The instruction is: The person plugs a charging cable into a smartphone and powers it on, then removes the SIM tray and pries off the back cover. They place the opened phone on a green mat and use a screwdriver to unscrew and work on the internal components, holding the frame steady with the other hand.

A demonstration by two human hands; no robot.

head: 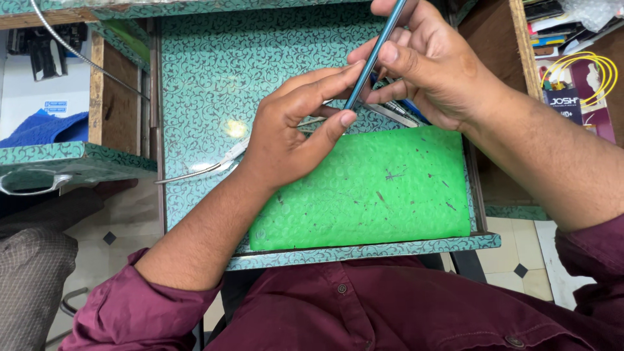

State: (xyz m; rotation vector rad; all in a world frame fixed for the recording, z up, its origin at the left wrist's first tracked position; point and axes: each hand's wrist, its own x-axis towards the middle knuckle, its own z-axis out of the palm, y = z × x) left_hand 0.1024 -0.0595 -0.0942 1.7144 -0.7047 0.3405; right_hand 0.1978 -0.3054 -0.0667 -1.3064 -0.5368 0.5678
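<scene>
Both my hands grip a thin teal phone edge-on: left hand fingers pinch its lower end, right hand clasps the upper part, above a green mat; tweezers, perhaps, lie beneath.

You have two hands, left hand and right hand, one thin blue phone, one green mat, one pair of tweezers, and one yellow cable coil.

Teal patterned worktop: green mat lying flat, metal tweezers beside mat's left end.
</scene>
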